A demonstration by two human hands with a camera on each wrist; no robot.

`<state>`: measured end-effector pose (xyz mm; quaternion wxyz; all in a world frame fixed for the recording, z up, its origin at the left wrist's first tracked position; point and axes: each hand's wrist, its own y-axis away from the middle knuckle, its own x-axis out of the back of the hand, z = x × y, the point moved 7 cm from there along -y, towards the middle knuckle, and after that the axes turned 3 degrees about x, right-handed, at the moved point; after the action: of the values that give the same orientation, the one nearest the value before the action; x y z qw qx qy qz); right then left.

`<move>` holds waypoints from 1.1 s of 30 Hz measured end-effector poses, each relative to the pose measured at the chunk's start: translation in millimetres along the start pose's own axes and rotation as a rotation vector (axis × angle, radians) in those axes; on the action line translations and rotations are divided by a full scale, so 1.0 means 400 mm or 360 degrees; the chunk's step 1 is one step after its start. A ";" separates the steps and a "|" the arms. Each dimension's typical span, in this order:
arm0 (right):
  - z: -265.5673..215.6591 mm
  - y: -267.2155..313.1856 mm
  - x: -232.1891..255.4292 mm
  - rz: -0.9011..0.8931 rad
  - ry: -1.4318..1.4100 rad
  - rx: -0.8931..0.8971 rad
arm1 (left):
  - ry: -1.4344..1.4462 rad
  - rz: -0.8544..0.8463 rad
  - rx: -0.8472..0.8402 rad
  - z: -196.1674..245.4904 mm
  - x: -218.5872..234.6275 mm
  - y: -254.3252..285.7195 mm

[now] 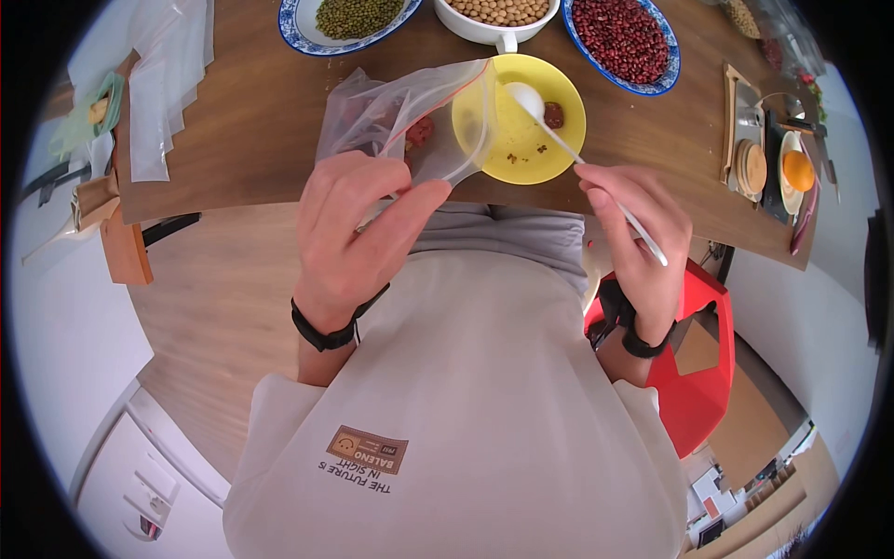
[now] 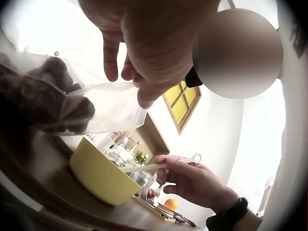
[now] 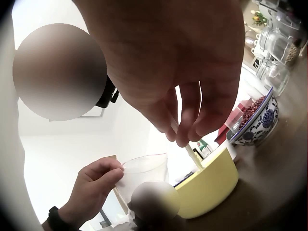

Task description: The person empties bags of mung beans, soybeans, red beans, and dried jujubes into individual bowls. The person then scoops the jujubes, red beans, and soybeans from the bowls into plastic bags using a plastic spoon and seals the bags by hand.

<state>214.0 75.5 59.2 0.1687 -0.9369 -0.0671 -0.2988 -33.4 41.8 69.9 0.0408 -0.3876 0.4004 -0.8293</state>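
Note:
My left hand (image 1: 349, 224) pinches the edge of a clear zip bag (image 1: 358, 112) between thumb and fingers. The bag's mouth gapes toward the yellow bowl (image 1: 566, 84) and overlaps its left side in the head view. Wrinkled reddish-brown pieces like dried dates (image 2: 79, 113) fill the bag's far part. My right hand (image 1: 647, 224) grips a white spoon (image 1: 525, 99) by its handle, the spoon's head inside the bowl. One reddish-brown piece (image 1: 554, 115) lies beside the spoon's head, with several small dark bits lower in the bowl.
Along the back stand a dish of green beans (image 1: 358, 17), a white bowl of chickpeas (image 1: 498, 11) and a blue-rimmed bowl of red beans (image 1: 622, 42). Empty plastic bags (image 1: 154, 102) lie at left. A board with an orange (image 1: 797, 171) sits at right.

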 end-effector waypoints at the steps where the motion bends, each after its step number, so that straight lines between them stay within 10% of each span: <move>1: 0.004 0.003 -0.007 -0.0055 -0.0050 -0.0049 | 0.0001 0.0002 0.0000 -0.001 0.000 0.000; 18: 0.089 0.054 -0.006 0.0079 -0.0817 -0.0646 | -0.0010 -0.0085 0.0117 0.000 0.000 0.003; 33: -0.002 0.056 0.130 0.0489 -0.0690 -0.0004 | 0.0062 -0.0100 0.0086 0.001 -0.010 -0.001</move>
<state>260.8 55.6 83.7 0.1927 -0.9784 0.0417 -0.0622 -30.5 43.5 68.0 0.0174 -0.3824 0.3661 -0.8482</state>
